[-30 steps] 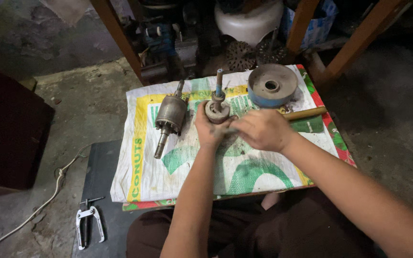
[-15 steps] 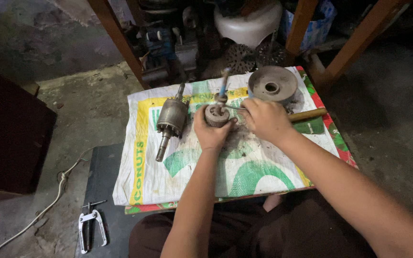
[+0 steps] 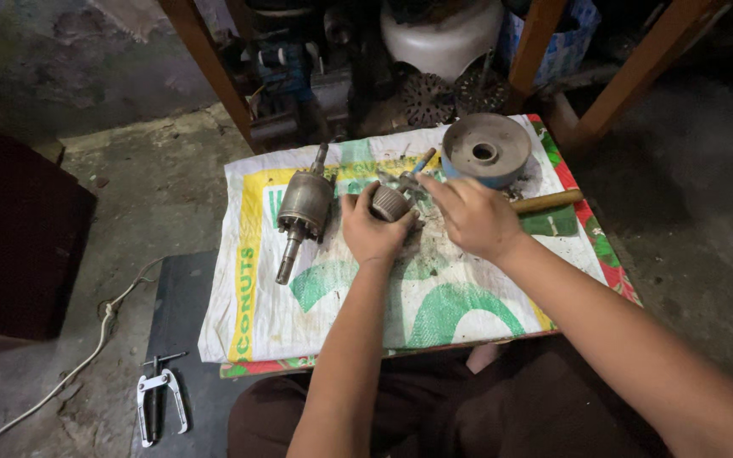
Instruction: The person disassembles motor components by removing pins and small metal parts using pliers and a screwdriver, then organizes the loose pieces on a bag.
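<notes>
On floor, sack (image 3: 468, 297): woven plastic, spread flat as my work mat.
Disc (image 3: 487, 150): grey metal, round, parked beyond my hands.
Armature (image 3: 303, 206): ribbed steel, lying aside on the left.
Left hand (image 3: 372, 231): wraps small metal cylinder (image 3: 389, 203), steadying it.
Right hand (image 3: 472, 216): fingers curled loosely at cylinder's side; cannot tell what it grips.

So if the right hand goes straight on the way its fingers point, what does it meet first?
Probably the small round metal part held by the left hand: the right hand points up-left toward it. The fingertips look close, but depth is unclear.
</notes>
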